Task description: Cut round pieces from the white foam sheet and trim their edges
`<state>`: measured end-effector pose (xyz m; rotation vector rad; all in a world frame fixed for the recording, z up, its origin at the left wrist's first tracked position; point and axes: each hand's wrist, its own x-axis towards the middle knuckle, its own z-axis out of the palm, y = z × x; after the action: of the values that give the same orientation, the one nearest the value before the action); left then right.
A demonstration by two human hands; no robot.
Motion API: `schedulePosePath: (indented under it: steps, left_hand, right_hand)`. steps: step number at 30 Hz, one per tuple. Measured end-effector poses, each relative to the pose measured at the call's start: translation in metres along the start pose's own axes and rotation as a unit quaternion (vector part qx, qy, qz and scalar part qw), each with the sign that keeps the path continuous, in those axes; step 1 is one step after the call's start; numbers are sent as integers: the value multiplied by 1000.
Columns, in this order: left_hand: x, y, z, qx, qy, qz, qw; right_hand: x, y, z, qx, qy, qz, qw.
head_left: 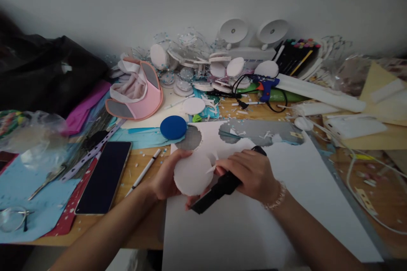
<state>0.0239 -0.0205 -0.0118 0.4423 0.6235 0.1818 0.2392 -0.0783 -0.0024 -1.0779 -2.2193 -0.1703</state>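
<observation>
In my left hand (174, 177) is a white foam-board disc (193, 174), its edge slightly rough and its flat face turned up. My right hand (249, 173) is closed around a black utility knife (219, 190) at the disc's right side. A thin white sliver stands out from that side near my right fingertips. Whether the blade touches the disc I cannot tell. Both hands are above a large white foam board (263, 228) with round holes cut along its far edge. A blue round lid (173, 127) lies just beyond my left hand.
A dark-screened phone (103, 177) and a white pen (144, 171) lie left. Scissors (47, 181) and glasses (14, 219) are farther left. Behind are a pink visor cap (136, 93), several white discs (193, 105) and a blue glue gun (269, 88). White cables (349, 173) run at right.
</observation>
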Motion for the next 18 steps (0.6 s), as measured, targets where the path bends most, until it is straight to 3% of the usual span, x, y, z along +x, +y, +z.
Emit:
schedulePosePath:
  steps: [4, 7, 9, 11, 13, 16, 18]
  left_hand:
    - [-2, 5, 2, 45, -116, -45, 991]
    - [-4, 7, 6, 65, -184, -58, 979]
    - [-3, 7, 8, 57, -190, -19, 980]
    - [0, 7, 10, 39, -177, 23, 983]
    - [2, 6, 11, 24, -161, 50, 985]
    - [2, 3, 10, 28, -145, 56, 987]
    - [1, 0, 7, 30, -101, 62, 993]
  right_hand:
    - [-7, 15, -4, -64, 37, 47, 996]
    - [-15, 34, -6, -136, 135, 202, 961]
    - [-17, 42, -6, -163, 172, 325, 916]
    - [-16, 42, -5, -142, 171, 389, 894]
    - [-13, 35, -4, -79, 151, 357, 918]
    - [-7, 16, -1, 7, 98, 221, 970]
    - [-4, 3, 2, 40, 57, 140, 988]
